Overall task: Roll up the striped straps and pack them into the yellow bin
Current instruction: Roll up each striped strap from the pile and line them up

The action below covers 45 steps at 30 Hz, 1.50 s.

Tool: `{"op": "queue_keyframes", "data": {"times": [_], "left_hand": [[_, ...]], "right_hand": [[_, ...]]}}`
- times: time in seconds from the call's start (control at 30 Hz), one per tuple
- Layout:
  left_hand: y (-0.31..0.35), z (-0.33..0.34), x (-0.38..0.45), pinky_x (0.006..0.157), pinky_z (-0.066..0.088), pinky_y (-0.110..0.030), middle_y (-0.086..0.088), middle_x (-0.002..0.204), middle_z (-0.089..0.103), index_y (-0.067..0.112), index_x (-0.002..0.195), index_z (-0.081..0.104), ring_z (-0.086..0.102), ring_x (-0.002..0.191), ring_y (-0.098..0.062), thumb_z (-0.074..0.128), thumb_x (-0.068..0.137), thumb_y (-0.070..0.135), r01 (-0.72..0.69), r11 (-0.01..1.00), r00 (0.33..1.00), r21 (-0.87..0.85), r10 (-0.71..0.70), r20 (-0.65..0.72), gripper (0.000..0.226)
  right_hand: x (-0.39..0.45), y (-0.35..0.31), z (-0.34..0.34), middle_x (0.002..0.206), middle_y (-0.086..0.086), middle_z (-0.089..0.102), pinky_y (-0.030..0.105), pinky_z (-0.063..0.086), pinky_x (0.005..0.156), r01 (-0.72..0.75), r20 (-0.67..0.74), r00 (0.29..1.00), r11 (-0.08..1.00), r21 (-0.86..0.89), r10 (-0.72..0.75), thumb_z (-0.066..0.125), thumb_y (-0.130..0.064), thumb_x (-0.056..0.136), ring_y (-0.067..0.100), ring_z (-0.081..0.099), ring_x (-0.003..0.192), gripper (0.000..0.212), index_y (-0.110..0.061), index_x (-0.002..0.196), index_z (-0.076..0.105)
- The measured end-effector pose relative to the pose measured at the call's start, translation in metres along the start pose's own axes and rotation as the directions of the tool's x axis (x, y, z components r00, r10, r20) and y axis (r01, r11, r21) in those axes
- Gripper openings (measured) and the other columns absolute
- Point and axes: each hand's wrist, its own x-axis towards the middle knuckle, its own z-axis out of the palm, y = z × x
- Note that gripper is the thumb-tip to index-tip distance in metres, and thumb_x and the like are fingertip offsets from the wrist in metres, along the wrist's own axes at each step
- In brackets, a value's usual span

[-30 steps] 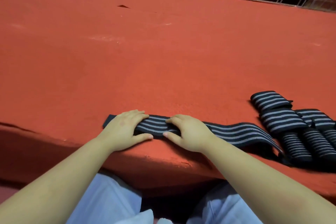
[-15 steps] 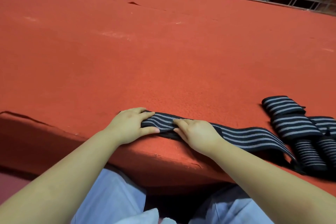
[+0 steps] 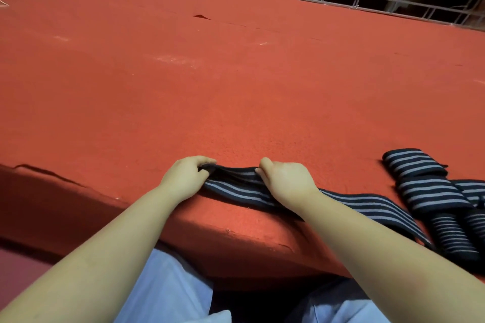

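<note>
Head view: gripping folded end of striped strap (image 3: pixel 236 187) w/ left hand (image 3: pixel 183 178), fingers curled round it. Pinching same strap w/ right hand (image 3: pixel 287 178), thumb & fingers closed. Lying along near edge of red surface (image 3: pixel 236 86), trailing right toward rolled straps (image 3: pixel 430 191).

Stripy straps on the red table

A long, flat black strap with grey stripes (image 3: pixel 349 204) lies along the near edge of the table. Its left end is folded over and lifted a little, and the rest runs off to the right. At the right side lies a pile of black and grey stripy straps already rolled up (image 3: pixel 430 191), touching each other.
</note>
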Motion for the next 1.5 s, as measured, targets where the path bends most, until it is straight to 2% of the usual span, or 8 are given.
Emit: {"op": "queue_keyframes", "data": {"times": [0.1, 0.23, 0.4, 0.7, 0.93, 1.1, 1.37, 1.5], "left_hand": [[-0.002, -0.008, 0.005, 0.076, 0.043, -0.03, -0.003, 0.093, 0.07, 0.02, 0.094, 0.07, 0.061, 0.092, -0.022, 0.058, 0.091, 0.032, 0.057, 0.995, 0.995, -0.086, -0.063, -0.071, 0.018], [-0.006, -0.017, 0.026, 0.061, 0.036, -0.031, -0.002, 0.056, 0.059, 0.014, 0.067, 0.06, 0.053, 0.062, -0.023, 0.056, 0.091, 0.04, 0.236, 0.945, 0.958, -0.227, -0.265, -0.108, 0.035], [-0.019, -0.03, 0.039, 0.04, 0.044, -0.016, -0.004, 0.048, 0.061, 0.011, 0.073, 0.06, 0.055, 0.034, -0.006, 0.06, 0.091, 0.021, 0.303, 0.635, 0.9, -0.71, -0.436, -0.006, 0.021], [-0.02, -0.069, 0.028, 0.066, 0.038, -0.03, -0.005, 0.072, 0.065, 0.014, 0.082, 0.067, 0.058, 0.071, -0.022, 0.064, 0.086, 0.029, 0.005, 0.939, 0.867, -0.345, -0.176, -0.466, 0.016], [0.012, -0.068, 0.012, 0.041, 0.028, -0.021, 0.008, 0.043, 0.046, 0.012, 0.066, 0.057, 0.034, 0.037, -0.007, 0.058, 0.091, 0.034, -0.033, 0.965, 0.998, -0.261, 0.018, -0.06, 0.033], [0.025, -0.04, -0.003, 0.038, 0.029, -0.016, 0.007, 0.044, 0.054, 0.015, 0.065, 0.053, 0.035, 0.037, -0.008, 0.051, 0.096, 0.033, 0.093, 0.935, 0.962, -0.341, 0.004, 0.274, 0.035], [0.044, -0.044, -0.007, 0.05, 0.036, -0.019, 0.009, 0.062, 0.058, 0.025, 0.094, 0.064, 0.043, 0.043, -0.006, 0.047, 0.098, 0.024, 0.089, 0.933, 0.918, -0.347, 0.059, 0.393, 0.017], [0.032, -0.066, -0.002, 0.051, 0.038, -0.022, -0.001, 0.064, 0.06, 0.017, 0.084, 0.07, 0.045, 0.046, -0.01, 0.062, 0.089, 0.029, 0.058, 0.948, 0.957, -0.312, 0.037, 0.288, 0.015]], "right_hand": [[-0.012, 0.002, 0.004, 0.072, 0.008, 0.062, 0.032, 0.035, 0.043, 0.147, -0.073, 0.986, 0.989, 0.002, -0.147, 0.057, -0.041, 0.09, 0.031, 0.062, 0.059, 0.032, -0.01, 0.086, 0.052], [-0.006, -0.007, 0.004, 0.11, 0.004, 0.06, 0.035, 0.044, 0.074, 0.015, 0.055, 0.998, 0.981, 0.192, -0.026, 0.05, -0.031, 0.093, 0.029, 0.058, 0.101, 0.023, -0.016, 0.111, 0.051], [0.011, 0.004, -0.003, 0.12, 0.005, 0.061, 0.03, 0.044, 0.088, -0.154, 0.202, 0.975, 0.936, 0.317, 0.092, 0.052, -0.015, 0.087, 0.026, 0.055, 0.112, 0.032, -0.018, 0.119, 0.055], [0.041, 0.03, -0.045, 0.114, 0.013, 0.065, 0.033, 0.045, 0.084, -0.398, 0.192, 0.916, 0.861, 0.316, 0.353, 0.043, -0.002, 0.082, 0.031, 0.058, 0.106, 0.035, -0.014, 0.109, 0.061], [0.021, 0.064, -0.082, 0.124, 0.017, 0.059, 0.029, 0.041, 0.08, -0.572, 0.31, 0.787, 0.819, 0.041, 0.534, 0.038, -0.012, 0.088, 0.031, 0.057, 0.107, 0.034, -0.008, 0.114, 0.06], [-0.015, 0.064, -0.073, 0.144, 0.016, 0.043, 0.031, 0.035, 0.104, -0.406, 0.565, 0.658, 0.867, -0.289, 0.497, 0.032, -0.017, 0.098, 0.028, 0.043, 0.13, 0.042, -0.003, 0.136, 0.044], [0.009, -0.015, -0.049, 0.141, 0.004, 0.047, 0.034, 0.033, 0.106, -0.117, 0.208, 0.977, 0.919, 0.376, 0.039, 0.039, -0.057, 0.093, 0.024, 0.042, 0.13, 0.061, -0.023, 0.143, 0.033], [0.033, -0.036, -0.046, 0.076, -0.007, 0.056, 0.03, 0.037, 0.07, -0.189, 0.267, 0.962, 0.827, 0.529, 0.049, 0.049, -0.051, 0.091, 0.021, 0.053, 0.082, 0.03, -0.025, 0.075, 0.05]]}}
